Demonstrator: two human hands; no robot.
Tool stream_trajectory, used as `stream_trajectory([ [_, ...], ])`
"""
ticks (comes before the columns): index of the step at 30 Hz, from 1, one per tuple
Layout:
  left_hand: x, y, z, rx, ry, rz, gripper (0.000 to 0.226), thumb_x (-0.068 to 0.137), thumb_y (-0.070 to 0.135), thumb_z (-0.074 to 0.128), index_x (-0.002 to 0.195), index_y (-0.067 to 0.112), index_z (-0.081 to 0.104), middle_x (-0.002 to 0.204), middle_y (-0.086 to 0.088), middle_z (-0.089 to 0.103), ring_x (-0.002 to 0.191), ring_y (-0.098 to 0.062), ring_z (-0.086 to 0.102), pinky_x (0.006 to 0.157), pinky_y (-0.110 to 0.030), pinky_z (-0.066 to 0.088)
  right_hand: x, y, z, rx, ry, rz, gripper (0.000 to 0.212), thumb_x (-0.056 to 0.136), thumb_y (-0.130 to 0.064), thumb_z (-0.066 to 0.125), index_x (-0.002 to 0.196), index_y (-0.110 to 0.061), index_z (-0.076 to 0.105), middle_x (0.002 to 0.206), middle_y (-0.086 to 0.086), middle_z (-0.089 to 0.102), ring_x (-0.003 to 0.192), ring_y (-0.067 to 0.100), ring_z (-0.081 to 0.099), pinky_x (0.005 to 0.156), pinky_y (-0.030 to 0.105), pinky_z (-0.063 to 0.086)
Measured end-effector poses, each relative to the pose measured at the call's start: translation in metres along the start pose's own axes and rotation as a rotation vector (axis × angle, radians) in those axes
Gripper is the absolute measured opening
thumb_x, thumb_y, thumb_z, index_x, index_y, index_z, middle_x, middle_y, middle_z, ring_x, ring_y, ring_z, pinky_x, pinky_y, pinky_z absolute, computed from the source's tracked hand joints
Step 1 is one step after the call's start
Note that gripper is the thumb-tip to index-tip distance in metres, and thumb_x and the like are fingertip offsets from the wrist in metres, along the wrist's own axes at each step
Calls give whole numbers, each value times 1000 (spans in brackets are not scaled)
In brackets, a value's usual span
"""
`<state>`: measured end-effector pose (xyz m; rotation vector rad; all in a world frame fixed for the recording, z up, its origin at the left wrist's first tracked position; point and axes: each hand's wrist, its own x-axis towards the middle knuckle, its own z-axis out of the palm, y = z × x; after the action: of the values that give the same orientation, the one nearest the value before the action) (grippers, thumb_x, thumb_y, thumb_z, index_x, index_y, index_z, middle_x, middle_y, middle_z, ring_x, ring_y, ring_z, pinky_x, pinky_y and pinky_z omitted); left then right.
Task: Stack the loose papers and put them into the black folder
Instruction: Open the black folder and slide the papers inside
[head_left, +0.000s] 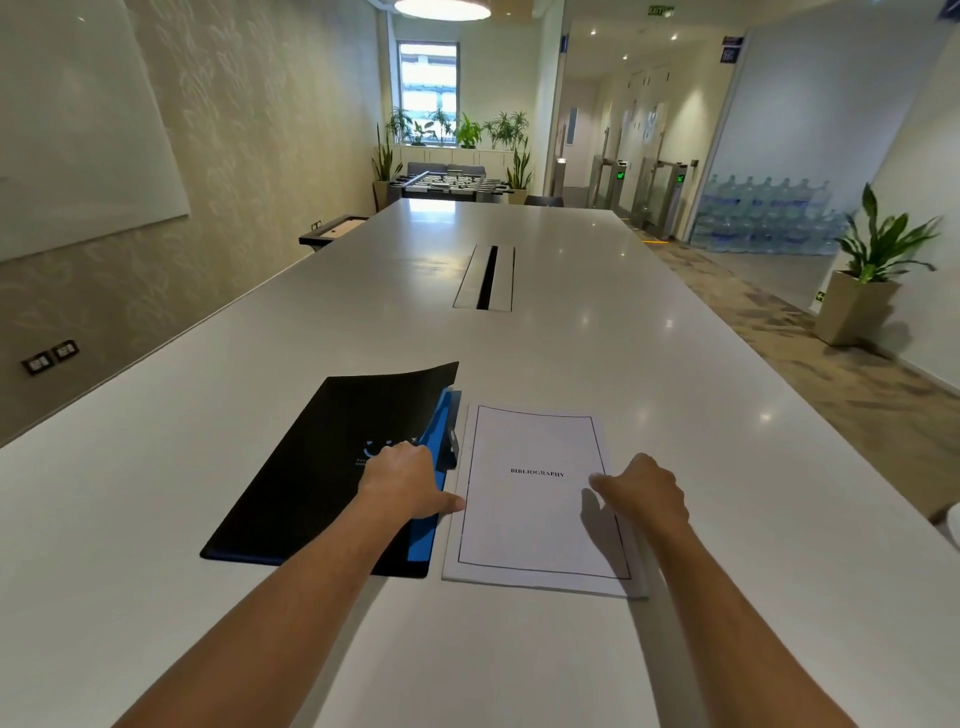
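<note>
A black folder with a blue inner edge lies on the white table, its cover curling up at the far corner. Right beside it sits a stack of white papers, the top sheet headed "BIBLIOGRAPHY". My left hand rests on the folder's right edge, its thumb touching the left edge of the stack. My right hand lies on the stack's right edge, fingers curved over the paper. Neither hand has lifted anything.
A cable slot is set into the table's middle, further away. The long table runs far ahead. A potted plant stands on the floor to the right; a wall with a whiteboard is to the left.
</note>
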<state>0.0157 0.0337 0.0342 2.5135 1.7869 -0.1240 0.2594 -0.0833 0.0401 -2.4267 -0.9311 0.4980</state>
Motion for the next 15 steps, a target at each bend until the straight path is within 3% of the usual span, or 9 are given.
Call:
stream_trajectory([
  [2,1,1,3,9,3,-2,71,65,77,61,92,14,43,74,-1,44,63,-13,51,57,-27,47,2,-4,0,-1,-26,-9,27,80,-31,64,76,-11,46,76,5,52,68,22,52,52,27,35],
  [7,4,1,4,19,-13,-2,68,67,76,61,91,14,45,76,-2,50,64,-13,55,56,-26,47,10,-10,-2,95,-65,16,23,80,-25,64,67,-11,49,72,6,54,62,20,51,54,27,37],
  [12,4,1,2,48,-24,6,68,67,77,59,89,14,47,75,-2,53,63,-13,56,57,-25,50,19,-1,-4,384,-121,119,27,80,-24,64,89,1,58,79,15,59,73,30,58,64,33,43],
  [15,4,1,2,52,-23,6,68,67,78,59,88,14,48,75,-2,53,62,-13,55,55,-25,47,18,-4,-3,430,-147,125,27,80,-22,65,91,1,57,81,16,57,77,32,58,64,33,42],
])
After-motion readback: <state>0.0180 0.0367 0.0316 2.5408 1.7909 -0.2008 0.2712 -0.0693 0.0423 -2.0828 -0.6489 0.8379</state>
